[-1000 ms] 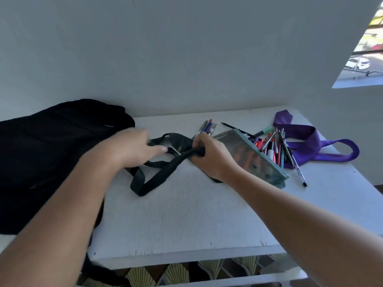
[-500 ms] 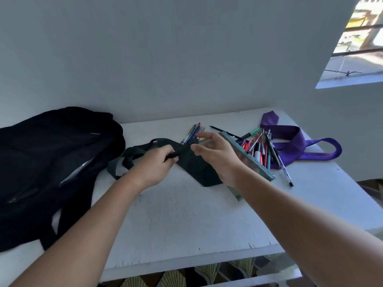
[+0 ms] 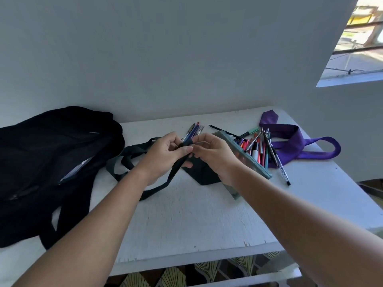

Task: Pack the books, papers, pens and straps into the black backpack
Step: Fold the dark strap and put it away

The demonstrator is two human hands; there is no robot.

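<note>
Both the left hand point(image 3: 163, 156) and right hand point(image 3: 213, 156) are pinching the dark strap point(image 3: 178, 164) mid-surface point(image 3: 186, 220), with the backpack point(image 3: 51, 158) lying at nine o'clock and pens point(image 3: 261, 150) at two.

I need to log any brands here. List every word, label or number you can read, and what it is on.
No text can be read.
Pens: any barrel print is too small and blurred.
Black backpack: a pale tag or paper shows at its opening, with no readable print.
Purple strap: no print visible.
</note>
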